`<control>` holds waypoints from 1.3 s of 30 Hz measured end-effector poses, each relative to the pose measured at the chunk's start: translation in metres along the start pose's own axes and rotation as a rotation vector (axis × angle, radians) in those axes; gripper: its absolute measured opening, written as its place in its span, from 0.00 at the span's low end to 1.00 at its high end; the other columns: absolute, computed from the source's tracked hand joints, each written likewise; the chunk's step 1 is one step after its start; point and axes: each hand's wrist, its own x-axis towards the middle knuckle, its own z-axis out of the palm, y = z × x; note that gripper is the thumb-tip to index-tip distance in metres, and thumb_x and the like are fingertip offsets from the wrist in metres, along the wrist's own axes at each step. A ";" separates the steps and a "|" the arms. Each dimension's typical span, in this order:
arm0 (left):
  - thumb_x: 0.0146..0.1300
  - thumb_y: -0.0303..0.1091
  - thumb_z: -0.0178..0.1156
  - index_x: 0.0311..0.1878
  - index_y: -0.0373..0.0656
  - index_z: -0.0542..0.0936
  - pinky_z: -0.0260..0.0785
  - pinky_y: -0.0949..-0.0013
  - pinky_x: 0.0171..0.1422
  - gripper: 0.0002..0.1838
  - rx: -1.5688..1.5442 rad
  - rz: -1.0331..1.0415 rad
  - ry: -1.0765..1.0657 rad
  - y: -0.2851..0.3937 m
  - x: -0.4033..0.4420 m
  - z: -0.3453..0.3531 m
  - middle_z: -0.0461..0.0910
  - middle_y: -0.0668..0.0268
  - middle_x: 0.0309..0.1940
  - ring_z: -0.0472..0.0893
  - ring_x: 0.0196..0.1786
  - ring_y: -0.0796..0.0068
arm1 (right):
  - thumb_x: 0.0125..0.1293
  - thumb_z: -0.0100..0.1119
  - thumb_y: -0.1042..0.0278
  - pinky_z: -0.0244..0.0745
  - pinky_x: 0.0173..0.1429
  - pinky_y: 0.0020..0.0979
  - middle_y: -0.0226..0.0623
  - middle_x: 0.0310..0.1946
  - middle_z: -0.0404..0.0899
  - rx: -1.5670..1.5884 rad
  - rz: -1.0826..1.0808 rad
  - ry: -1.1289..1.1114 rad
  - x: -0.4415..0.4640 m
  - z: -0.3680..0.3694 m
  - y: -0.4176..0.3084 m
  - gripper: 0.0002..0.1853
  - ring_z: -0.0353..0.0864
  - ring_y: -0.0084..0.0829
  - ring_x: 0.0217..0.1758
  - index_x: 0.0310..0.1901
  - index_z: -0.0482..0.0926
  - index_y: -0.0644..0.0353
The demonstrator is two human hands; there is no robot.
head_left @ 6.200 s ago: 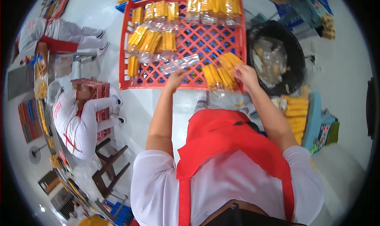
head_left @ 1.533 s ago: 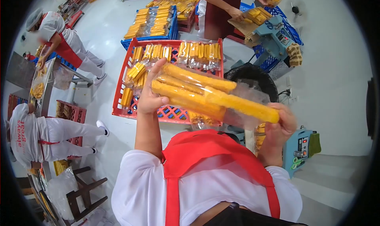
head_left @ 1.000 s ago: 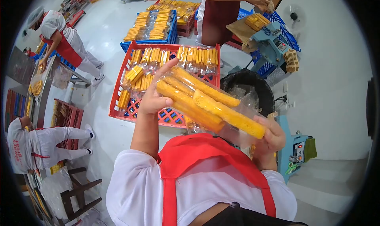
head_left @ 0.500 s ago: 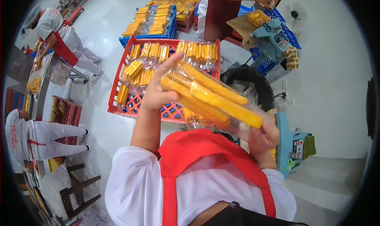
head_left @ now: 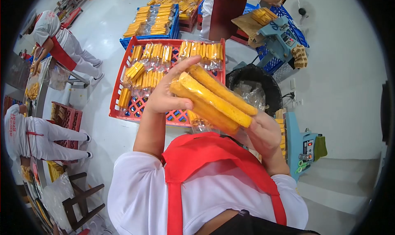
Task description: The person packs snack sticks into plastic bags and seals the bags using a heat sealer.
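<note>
A clear plastic bag of long yellow snack sticks (head_left: 216, 97) is held at a slant in front of my chest. My left hand (head_left: 170, 91) grips its upper left end, thumb on the near side and fingers behind. Against the lower right end is my right hand (head_left: 265, 132), its fingers bent around the bag's end and partly hidden by it. Just beyond the bag stands a red crate (head_left: 138, 41) holding several similar packs laid in rows.
A black-lined bin (head_left: 276, 91) with clear plastic stands right of the crate. Closer on the right is a blue-green machine (head_left: 293, 140); another machine (head_left: 273, 41) stands farther back. Co-workers are at a left table (head_left: 46, 81) and at the back. A blue crate (head_left: 175, 31) holds more packs.
My right hand has moved left, up against the bag's end. The sticks inside now sit more evenly, with the protruding one pushed back toward my left hand.
</note>
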 end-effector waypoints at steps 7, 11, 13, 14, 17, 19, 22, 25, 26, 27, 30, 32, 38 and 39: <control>0.35 0.41 0.71 0.60 0.35 0.57 0.55 0.71 0.58 0.49 -0.064 -0.090 0.085 -0.004 0.001 0.007 0.63 0.62 0.52 0.64 0.55 0.73 | 0.57 0.51 0.75 0.71 0.37 0.29 0.46 0.35 0.75 -0.065 -0.031 0.052 0.004 -0.003 0.004 0.11 0.76 0.36 0.35 0.41 0.72 0.71; 0.35 0.43 0.71 0.61 0.35 0.56 0.54 0.71 0.59 0.50 -0.106 -0.109 0.088 -0.001 0.005 0.013 0.63 0.61 0.53 0.63 0.56 0.73 | 0.47 0.61 0.77 0.70 0.32 0.26 0.44 0.30 0.76 -0.018 0.097 0.140 -0.004 -0.004 0.004 0.20 0.76 0.36 0.29 0.46 0.73 0.64; 0.36 0.44 0.71 0.62 0.35 0.54 0.54 0.70 0.59 0.51 -0.069 -0.117 0.023 0.001 0.004 0.013 0.63 0.61 0.53 0.63 0.57 0.73 | 0.46 0.61 0.77 0.70 0.32 0.25 0.44 0.29 0.76 0.025 0.129 0.197 -0.009 -0.002 0.008 0.20 0.76 0.34 0.28 0.45 0.73 0.65; 0.36 0.44 0.71 0.62 0.35 0.54 0.54 0.70 0.59 0.51 -0.069 -0.120 0.018 0.002 0.003 0.012 0.63 0.61 0.53 0.63 0.57 0.73 | 0.46 0.61 0.78 0.69 0.32 0.24 0.43 0.29 0.76 0.073 0.162 0.250 -0.010 -0.001 0.008 0.19 0.76 0.32 0.27 0.44 0.73 0.67; 0.36 0.45 0.71 0.62 0.35 0.53 0.53 0.70 0.60 0.52 0.029 -0.169 -0.047 0.001 0.002 0.009 0.63 0.60 0.53 0.63 0.57 0.73 | 0.46 0.61 0.79 0.68 0.32 0.22 0.42 0.29 0.77 0.126 0.292 0.221 -0.010 -0.001 0.002 0.19 0.75 0.26 0.27 0.43 0.74 0.67; 0.37 0.42 0.70 0.62 0.34 0.52 0.54 0.71 0.59 0.51 0.043 -0.143 -0.055 -0.003 0.001 0.010 0.63 0.60 0.53 0.63 0.56 0.72 | 0.46 0.61 0.79 0.68 0.32 0.21 0.41 0.29 0.77 0.160 0.318 0.236 -0.012 0.001 0.004 0.19 0.75 0.24 0.27 0.44 0.74 0.67; 0.38 0.38 0.68 0.62 0.34 0.52 0.54 0.71 0.59 0.49 -0.035 -0.174 0.093 -0.003 0.004 0.024 0.64 0.59 0.53 0.64 0.56 0.72 | 0.46 0.60 0.80 0.67 0.31 0.20 0.39 0.28 0.77 0.201 0.395 0.258 -0.018 0.002 0.010 0.19 0.74 0.21 0.26 0.43 0.74 0.68; 0.39 0.35 0.66 0.62 0.35 0.52 0.55 0.72 0.58 0.47 -0.089 -0.151 0.155 -0.004 0.008 0.026 0.66 0.59 0.51 0.66 0.54 0.72 | 0.48 0.59 0.80 0.66 0.29 0.19 0.36 0.27 0.77 0.231 0.487 0.296 -0.022 0.004 0.010 0.17 0.73 0.20 0.24 0.43 0.74 0.68; 0.39 0.35 0.66 0.62 0.35 0.52 0.55 0.72 0.58 0.47 -0.090 -0.152 0.156 -0.002 0.009 0.026 0.66 0.59 0.51 0.66 0.54 0.72 | 0.49 0.58 0.80 0.66 0.28 0.18 0.35 0.26 0.77 0.257 0.529 0.325 -0.023 0.005 0.009 0.17 0.72 0.19 0.23 0.43 0.74 0.68; 0.39 0.35 0.66 0.62 0.35 0.52 0.56 0.71 0.58 0.47 -0.087 -0.158 0.165 0.002 0.012 0.027 0.66 0.59 0.50 0.66 0.53 0.72 | 0.49 0.58 0.80 0.66 0.28 0.18 0.35 0.26 0.77 0.258 0.531 0.320 -0.024 0.005 0.009 0.17 0.72 0.19 0.23 0.43 0.74 0.68; 0.39 0.35 0.66 0.62 0.35 0.52 0.57 0.71 0.57 0.47 -0.070 -0.154 0.204 0.005 0.014 0.022 0.67 0.59 0.49 0.68 0.52 0.72 | 0.51 0.57 0.79 0.68 0.29 0.20 0.36 0.26 0.77 0.321 0.534 0.368 -0.027 -0.001 0.010 0.16 0.73 0.20 0.22 0.44 0.73 0.68; 0.39 0.35 0.66 0.62 0.35 0.52 0.58 0.70 0.57 0.47 -0.062 -0.138 0.233 0.008 0.014 0.014 0.68 0.59 0.49 0.68 0.51 0.72 | 0.52 0.56 0.79 0.71 0.30 0.23 0.40 0.26 0.77 0.461 0.533 0.482 -0.027 -0.014 0.005 0.14 0.76 0.24 0.24 0.42 0.72 0.68; 0.37 0.38 0.68 0.62 0.34 0.52 0.60 0.71 0.56 0.49 -0.216 -0.106 0.221 0.011 0.008 -0.003 0.68 0.61 0.48 0.70 0.52 0.70 | 0.53 0.54 0.79 0.74 0.35 0.31 0.48 0.32 0.77 -0.066 -0.016 0.246 -0.014 -0.045 0.000 0.11 0.79 0.36 0.33 0.40 0.74 0.61; 0.36 0.39 0.69 0.62 0.34 0.52 0.59 0.72 0.56 0.50 -0.252 -0.119 0.223 0.009 0.008 -0.003 0.68 0.61 0.49 0.69 0.52 0.71 | 0.53 0.54 0.79 0.74 0.35 0.31 0.48 0.32 0.77 -0.067 -0.018 0.244 -0.015 -0.044 -0.001 0.11 0.79 0.36 0.33 0.40 0.74 0.61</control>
